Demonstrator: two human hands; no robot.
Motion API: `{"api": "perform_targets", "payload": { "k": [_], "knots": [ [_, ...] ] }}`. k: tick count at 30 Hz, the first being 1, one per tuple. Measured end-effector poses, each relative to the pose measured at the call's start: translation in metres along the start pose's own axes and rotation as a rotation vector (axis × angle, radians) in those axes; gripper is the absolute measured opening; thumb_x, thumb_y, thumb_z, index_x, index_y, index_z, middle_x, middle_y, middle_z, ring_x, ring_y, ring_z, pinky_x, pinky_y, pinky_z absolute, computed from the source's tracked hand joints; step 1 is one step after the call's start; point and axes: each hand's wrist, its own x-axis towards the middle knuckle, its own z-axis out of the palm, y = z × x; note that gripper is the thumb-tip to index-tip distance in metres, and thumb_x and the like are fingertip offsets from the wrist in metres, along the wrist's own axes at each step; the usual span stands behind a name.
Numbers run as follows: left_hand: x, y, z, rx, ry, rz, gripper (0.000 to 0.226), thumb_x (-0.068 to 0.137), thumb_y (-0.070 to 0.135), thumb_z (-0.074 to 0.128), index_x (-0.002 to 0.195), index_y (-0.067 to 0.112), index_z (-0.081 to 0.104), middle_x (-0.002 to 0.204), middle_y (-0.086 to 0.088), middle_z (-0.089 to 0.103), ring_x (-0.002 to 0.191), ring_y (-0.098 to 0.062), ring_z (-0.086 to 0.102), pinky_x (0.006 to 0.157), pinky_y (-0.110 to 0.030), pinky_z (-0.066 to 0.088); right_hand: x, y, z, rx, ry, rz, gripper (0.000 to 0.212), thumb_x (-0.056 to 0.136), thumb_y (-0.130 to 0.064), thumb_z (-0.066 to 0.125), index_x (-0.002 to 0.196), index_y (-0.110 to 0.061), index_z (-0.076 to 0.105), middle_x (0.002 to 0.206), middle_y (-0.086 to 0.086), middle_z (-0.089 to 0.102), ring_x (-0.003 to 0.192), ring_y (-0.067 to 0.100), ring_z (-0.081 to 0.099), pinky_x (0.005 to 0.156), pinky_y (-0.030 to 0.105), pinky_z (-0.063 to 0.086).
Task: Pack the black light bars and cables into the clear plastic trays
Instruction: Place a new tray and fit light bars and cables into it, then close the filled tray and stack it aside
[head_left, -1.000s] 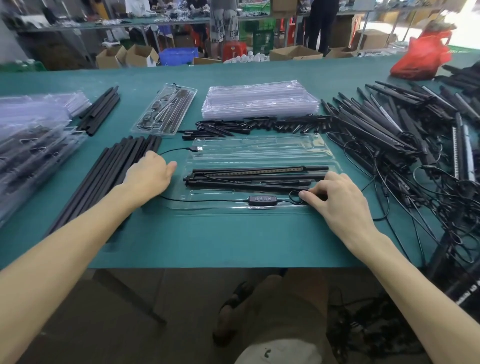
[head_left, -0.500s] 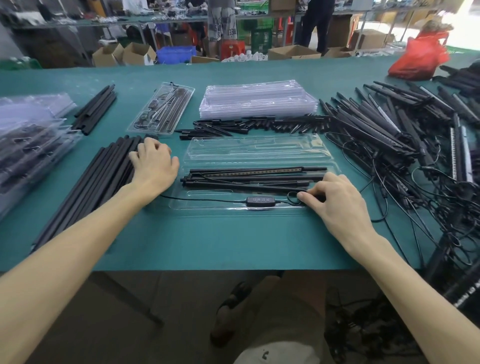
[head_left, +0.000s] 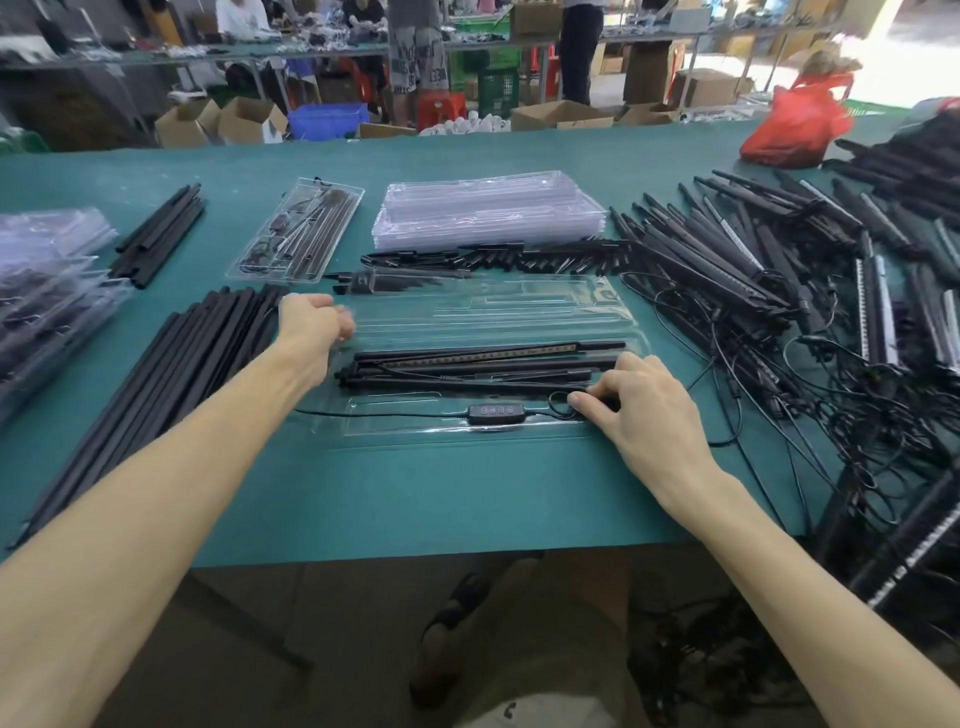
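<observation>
1. One open clear plastic tray (head_left: 519, 317) lay between the hands, with at least three slim black light bars (head_left: 483, 366) in its near half.
2. The bars' long axes ran left to right, and their right ends lay under the right fingers.
3. One black inline cable controller (head_left: 496, 411) lay just left of the right fingertips.
4. Right hand (head_left: 644, 410): fingers curled, grasping the bar ends.
5. Left hand (head_left: 311, 325): blurred at the tray's left edge; its grip could not be determined.

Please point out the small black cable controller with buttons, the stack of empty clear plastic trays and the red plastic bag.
small black cable controller with buttons (head_left: 494, 410): head view, its middle.
stack of empty clear plastic trays (head_left: 483, 208): head view, top tray's centre.
red plastic bag (head_left: 795, 132): head view, its front side.
</observation>
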Motion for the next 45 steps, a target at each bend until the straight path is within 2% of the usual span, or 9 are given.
{"api": "perform_targets", "payload": {
  "k": [4,8,16,24,27,31,34,38,45],
  "knots": [
    [-0.001,0.003,-0.008,-0.186,-0.079,-0.001,0.065,0.080,-0.032,0.048,0.139,-0.005,0.047,0.122,-0.016,0.065,0.085,-0.013,0.061,0.067,-0.023,0.052,0.000,0.001,0.001,-0.004,0.010,0.001,0.030,0.093,-0.042,0.067,0.080,-0.015,0.071,0.079,-0.010,0.050,0.086,0.015,0.046,0.073,0.030,0.036],
    [-0.006,0.009,-0.014,-0.154,-0.119,0.062,0.063,0.078,-0.028,0.049,0.127,0.008,0.063,0.107,-0.003,0.068,0.086,-0.012,0.062,0.066,-0.025,0.053,0.001,0.001,0.002,0.001,0.012,-0.003,0.029,0.093,-0.042,0.067,0.081,-0.016,0.072,0.080,-0.009,0.051,0.085,0.015,0.046,0.074,0.030,0.035],
    [-0.023,0.029,-0.023,-0.153,-0.198,0.251,0.022,0.091,0.002,0.064,0.108,0.016,0.068,0.103,0.001,0.072,0.096,-0.016,0.067,0.092,-0.034,0.050,0.001,0.001,0.004,0.009,0.015,0.004,0.030,0.093,-0.042,0.068,0.081,-0.015,0.071,0.080,-0.009,0.051,0.085,0.016,0.046,0.075,0.031,0.036],
    [-0.041,0.051,-0.022,-0.196,-0.081,0.443,0.026,0.100,0.029,0.058,0.114,0.008,0.064,0.104,-0.005,0.072,0.093,-0.017,0.066,0.087,-0.037,0.054,0.002,0.001,0.004,-0.008,0.020,0.002,0.031,0.093,-0.043,0.067,0.081,-0.015,0.071,0.079,-0.009,0.049,0.085,0.015,0.044,0.074,0.031,0.036],
    [-0.049,0.055,-0.019,-0.085,0.068,0.557,0.027,0.100,0.033,0.056,0.101,0.008,0.065,0.087,-0.001,0.072,0.077,-0.018,0.067,0.077,-0.039,0.056,0.002,0.001,0.004,-0.010,0.021,0.001,0.031,0.093,-0.043,0.068,0.081,-0.015,0.071,0.078,-0.011,0.048,0.085,0.015,0.044,0.074,0.031,0.036],
    [-0.061,0.064,-0.016,0.482,0.215,0.825,0.039,0.099,0.039,0.049,0.086,0.007,0.064,0.085,-0.009,0.069,0.078,-0.029,0.065,0.073,-0.041,0.052,0.002,0.001,0.004,-0.007,0.021,-0.003,0.031,0.093,-0.042,0.068,0.082,-0.014,0.072,0.078,-0.010,0.047,0.085,0.015,0.043,0.073,0.031,0.035],
    [-0.077,0.070,-0.005,0.774,0.032,0.948,0.038,0.101,0.036,0.050,0.079,0.008,0.063,0.076,-0.009,0.066,0.071,-0.030,0.062,0.068,-0.042,0.051,0.001,0.002,0.004,-0.006,0.022,0.000,0.031,0.093,-0.042,0.068,0.082,-0.013,0.072,0.079,-0.009,0.049,0.085,0.016,0.044,0.074,0.032,0.036],
    [-0.103,0.070,0.019,0.832,-0.419,0.934,0.034,0.101,0.037,0.056,0.078,0.012,0.063,0.072,0.000,0.064,0.063,-0.019,0.056,0.063,-0.035,0.048,0.001,0.002,0.005,-0.020,0.021,0.002,0.032,0.093,-0.043,0.067,0.085,-0.013,0.073,0.083,-0.007,0.052,0.087,0.016,0.044,0.074,0.032,0.037],
    [-0.115,0.036,0.064,0.869,-0.668,0.869,0.017,0.100,0.027,0.057,0.113,0.019,0.063,0.119,0.002,0.067,0.113,-0.013,0.060,0.101,-0.038,0.047,0.001,0.001,0.004,-0.006,0.019,0.031,0.031,0.092,-0.042,0.069,0.083,-0.013,0.073,0.090,0.000,0.064,0.100,0.022,0.053,0.081,0.037,0.044]
  ]
}}
